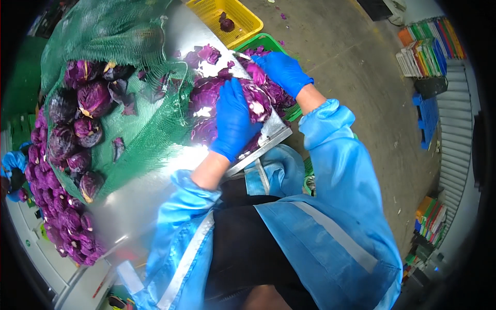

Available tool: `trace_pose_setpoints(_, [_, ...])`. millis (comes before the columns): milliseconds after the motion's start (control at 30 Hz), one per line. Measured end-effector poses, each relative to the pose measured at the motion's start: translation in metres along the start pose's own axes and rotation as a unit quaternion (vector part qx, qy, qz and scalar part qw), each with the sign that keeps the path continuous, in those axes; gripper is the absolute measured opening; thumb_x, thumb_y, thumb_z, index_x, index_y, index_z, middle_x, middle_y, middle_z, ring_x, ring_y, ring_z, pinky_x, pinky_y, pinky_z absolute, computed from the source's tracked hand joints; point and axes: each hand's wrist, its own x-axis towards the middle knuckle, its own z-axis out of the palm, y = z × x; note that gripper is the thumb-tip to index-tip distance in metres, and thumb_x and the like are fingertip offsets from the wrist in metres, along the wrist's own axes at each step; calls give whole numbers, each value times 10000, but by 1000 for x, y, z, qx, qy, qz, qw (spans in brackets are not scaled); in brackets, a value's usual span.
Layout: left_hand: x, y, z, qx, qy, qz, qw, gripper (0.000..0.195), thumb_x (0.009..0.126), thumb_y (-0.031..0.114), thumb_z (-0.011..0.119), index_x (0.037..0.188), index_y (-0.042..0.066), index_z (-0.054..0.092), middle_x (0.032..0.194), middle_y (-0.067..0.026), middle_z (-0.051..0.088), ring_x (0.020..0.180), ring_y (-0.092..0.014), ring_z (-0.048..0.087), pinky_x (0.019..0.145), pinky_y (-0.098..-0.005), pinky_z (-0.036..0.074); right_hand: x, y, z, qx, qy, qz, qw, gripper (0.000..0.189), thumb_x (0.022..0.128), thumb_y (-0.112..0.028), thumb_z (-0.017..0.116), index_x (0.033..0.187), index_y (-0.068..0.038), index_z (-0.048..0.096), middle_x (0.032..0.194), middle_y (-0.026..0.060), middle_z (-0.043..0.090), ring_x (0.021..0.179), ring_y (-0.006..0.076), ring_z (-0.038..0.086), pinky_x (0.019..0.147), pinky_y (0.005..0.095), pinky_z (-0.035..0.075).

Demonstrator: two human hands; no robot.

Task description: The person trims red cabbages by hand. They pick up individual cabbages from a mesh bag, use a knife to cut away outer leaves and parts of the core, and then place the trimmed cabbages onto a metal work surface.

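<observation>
My left hand (pixel 236 120), in a blue glove, lies over a trimmed red cabbage (pixel 257 104) at the corner of a steel table (pixel 155 195). Its fingers point away from me and its thumb is spread to the right. My right hand (pixel 282 73), also gloved in blue, is curled closed above a green crate (pixel 267 40) of loose purple leaves. A slim pale tool (pixel 240 55), perhaps a knife, sticks out to the left of the right fist; most of it is hidden. Loose red cabbage leaves (pixel 207 54) lie on the table beyond my left hand.
A green mesh sack (pixel 128 155) with several untrimmed red cabbages (pixel 95 99) spreads over the table's left. Beyond it is a heap of peeled red cabbages (pixel 58 209). A yellow crate (pixel 248 23) stands on the floor past the table. A person's blue sleeve (pixel 15 161) shows far left.
</observation>
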Motion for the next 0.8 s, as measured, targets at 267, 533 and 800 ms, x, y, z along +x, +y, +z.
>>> trace_pose_setpoints(267, [-20, -41, -19, -201, -6, -125, 972, 1246, 559, 314, 909, 1474, -61, 150, 1416, -299, 345, 1300, -418, 412, 1098, -432, 358, -31, 9, 47, 273, -15, 101, 957, 516, 824, -537, 693, 973, -44, 697, 826, 185, 697, 784, 311, 688, 706, 408, 522])
trace_pose_setpoints(533, [-19, -63, -20, -288, -39, -185, 939, 1249, 554, 257, 937, 1498, -27, 170, 1382, -195, 453, 1218, -276, 509, 1045, -365, 427, -68, -16, 51, 267, 4, 13, 964, 579, 778, -407, 767, 1216, -51, 637, 854, 168, 709, 735, 297, 697, 668, 383, 538])
trace_pose_setpoints(800, [-25, -76, -25, -447, -40, -153, 881, 1242, 528, 192, 933, 1495, -37, 187, 1422, -196, 408, 1290, -290, 456, 1092, -369, 385, -66, 46, 89, 354, 57, 95, 929, 297, 817, -231, 745, 1034, -30, 715, 776, 110, 710, 677, 139, 650, 631, 326, 520])
